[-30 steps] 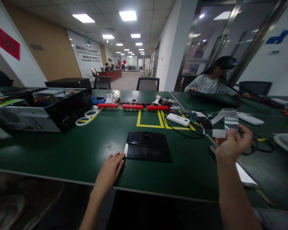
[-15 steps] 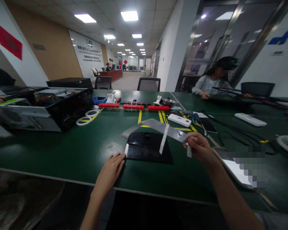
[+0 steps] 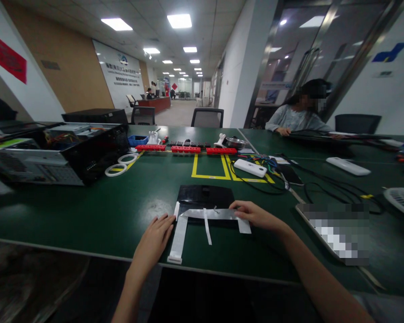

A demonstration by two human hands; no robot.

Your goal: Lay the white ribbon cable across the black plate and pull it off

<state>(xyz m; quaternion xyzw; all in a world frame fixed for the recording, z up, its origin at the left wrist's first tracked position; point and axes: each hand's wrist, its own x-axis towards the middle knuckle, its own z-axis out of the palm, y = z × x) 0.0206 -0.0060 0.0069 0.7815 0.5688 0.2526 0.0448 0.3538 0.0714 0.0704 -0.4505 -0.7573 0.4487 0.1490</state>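
Observation:
A black flat panel (image 3: pixel 205 197) lies on the green table (image 3: pixel 87 211) in front of me. A grey flat ribbon cable (image 3: pixel 208 214) with white ends lies across the panel's near edge, one leg running down toward the table edge. My right hand (image 3: pixel 256 216) rests on the cable's right end, fingers pressed down on it. My left hand (image 3: pixel 154 237) lies flat and open on the table beside the panel's left corner, next to the cable's long leg.
An open computer case (image 3: pixel 54 154) stands at the left. Red strips (image 3: pixel 185 149), white rings (image 3: pixel 121 163), a white box (image 3: pixel 254 168) and black cables (image 3: pixel 323 188) lie further back. A tablet (image 3: pixel 333 229) sits at my right. Another person (image 3: pixel 299 114) sits at the far right.
My right hand carried the ribbon cable from the right, through the air, down onto the black panel. The left hand stayed where it was.

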